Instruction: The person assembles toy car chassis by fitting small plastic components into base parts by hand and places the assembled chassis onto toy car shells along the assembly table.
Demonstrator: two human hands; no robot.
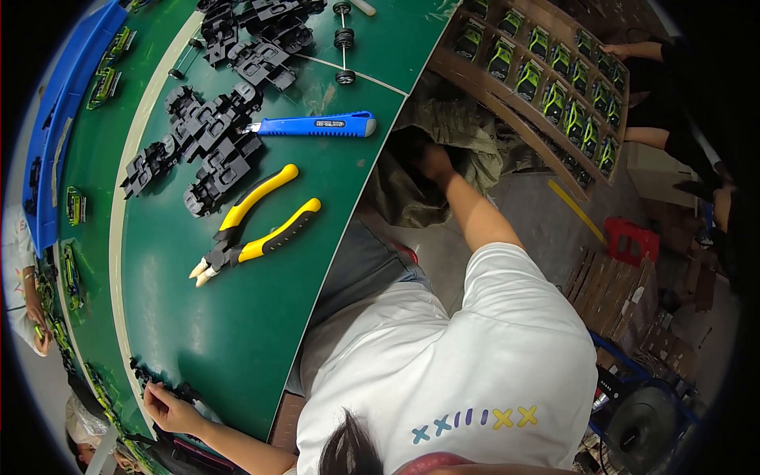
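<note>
My left hand is at the table's lower left, fingers curled together beside small dark parts; what they pinch, if anything, is hidden. My right hand reaches down into an olive woven sack, and its fingers are lost in the shadow there. On the green table lie yellow-and-black cutting pliers, their jaws slightly apart. Above them rests a blue utility knife with its tip against a cluster of black plastic toy-car chassis. More chassis and black wheels on axles lie farther up.
Green toy cars line the left strip beside a blue bin. At the upper right, another person's hand is at a cardboard tray of green-and-black toy cars. A red stool, stacked cardboard and a fan stand on the right.
</note>
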